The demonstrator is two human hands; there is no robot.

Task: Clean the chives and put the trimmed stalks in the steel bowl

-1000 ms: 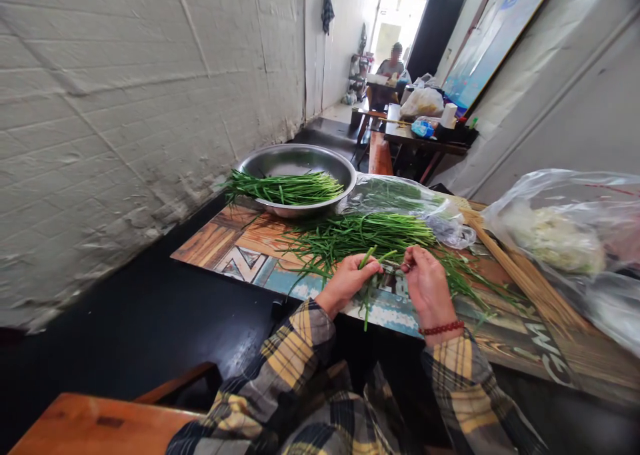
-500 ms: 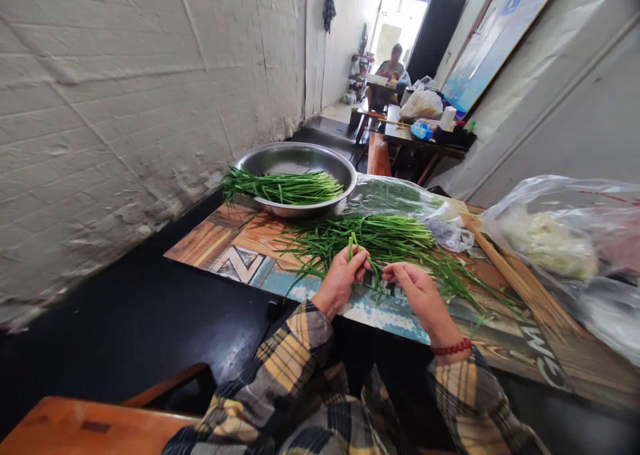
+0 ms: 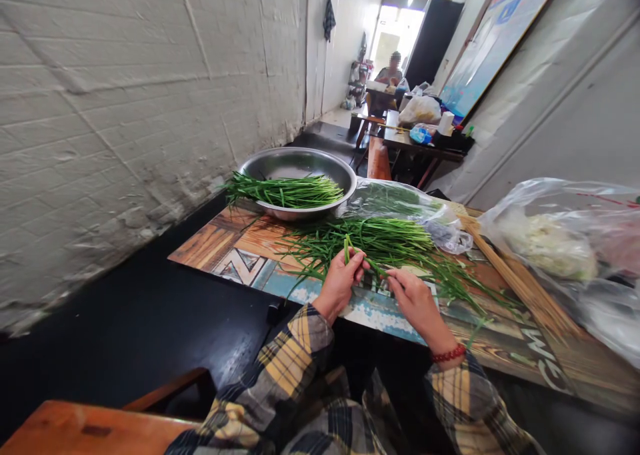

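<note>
My left hand [image 3: 341,280] is closed round a few green chive stalks [image 3: 347,247] whose ends stick up above my fingers. My right hand [image 3: 413,295] pinches the same stalks a little to the right, low over the table. Just beyond both hands lies a loose pile of chives [image 3: 385,241] on the patterned table [image 3: 235,255]. Farther back, a steel bowl [image 3: 300,165] holds a neat bundle of chives [image 3: 285,189] laid across it.
A bundle of bamboo skewers [image 3: 515,278] lies on the right of the table beside clear plastic bags [image 3: 560,235]. Another clear bag [image 3: 400,201] sits behind the pile. A brick wall runs along the left. A person sits at a far table [image 3: 390,75].
My left hand has turned the stalks upright and lifted them slightly. My right hand has slid left and down along the stalks, nearer to the left hand.
</note>
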